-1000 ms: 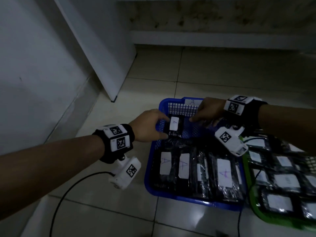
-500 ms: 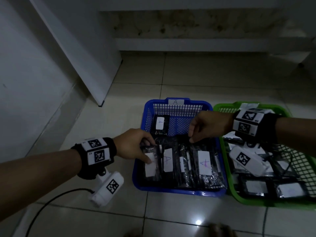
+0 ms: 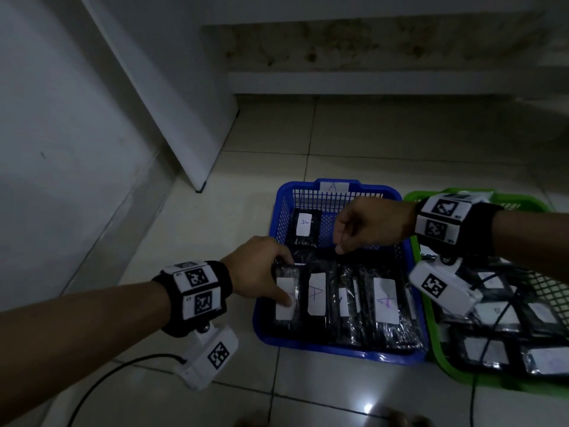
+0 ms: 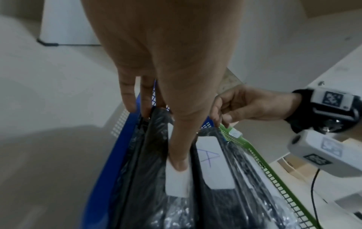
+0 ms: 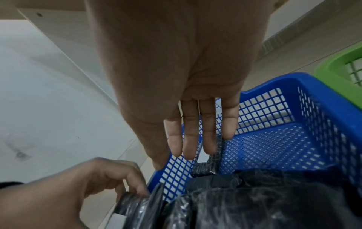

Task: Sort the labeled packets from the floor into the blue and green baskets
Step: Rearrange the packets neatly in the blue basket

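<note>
The blue basket (image 3: 332,349), tagged A on its far rim, holds a row of black packets with white A labels. One more packet (image 3: 303,226) stands at its back wall. My left hand (image 3: 277,278) grips the leftmost packet (image 3: 284,312) of the row. Its thumb (image 4: 177,162) presses on the label and its fingers curl over the packet's far end (image 5: 133,199). My right hand (image 3: 341,241) hovers above the middle of the blue basket with its fingers (image 5: 189,139) relaxed and holding nothing. The green basket (image 3: 437,352) on the right holds several labelled packets.
A white panel (image 3: 172,103) leans against the wall at the left, its foot near the blue basket's far left corner. A low ledge (image 3: 385,83) runs along the back. A black cable (image 3: 101,386) trails over the tiled floor under my left arm.
My left hand has let go of the packet at the back of the blue basket, drawn back and taken hold of the leftmost packet in the near row. My right hand stays over the basket.
</note>
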